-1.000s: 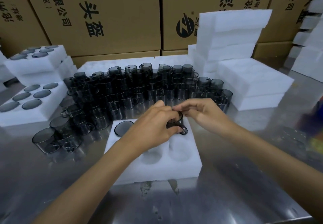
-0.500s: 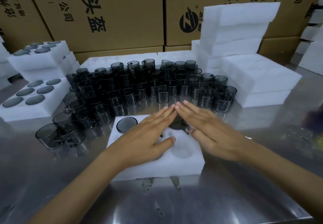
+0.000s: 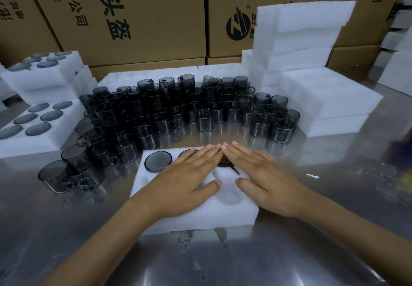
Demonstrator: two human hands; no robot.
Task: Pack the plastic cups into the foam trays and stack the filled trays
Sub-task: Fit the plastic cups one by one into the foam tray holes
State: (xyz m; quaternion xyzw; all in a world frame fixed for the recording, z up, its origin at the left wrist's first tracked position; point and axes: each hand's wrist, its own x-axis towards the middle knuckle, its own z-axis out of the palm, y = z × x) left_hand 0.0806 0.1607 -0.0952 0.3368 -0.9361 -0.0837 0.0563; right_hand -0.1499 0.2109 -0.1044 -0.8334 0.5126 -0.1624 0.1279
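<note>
On the steel bench (image 3: pixel 312 252), both the left hand (image 3: pixel 189 178) and right hand (image 3: pixel 265 174) lie flat with straight fingers on the foam tray (image 3: pixel 200 216), covering seated dark cups (image 3: pixel 158 161) at its far edge, while boxes (image 3: pixel 138 13) behind read "头盔".

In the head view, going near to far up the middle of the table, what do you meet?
Bare steel table → foam tray under both flat hands, left hand and right hand → crowd of dark plastic cups → low white foam sheet → cardboard boxes.
</note>
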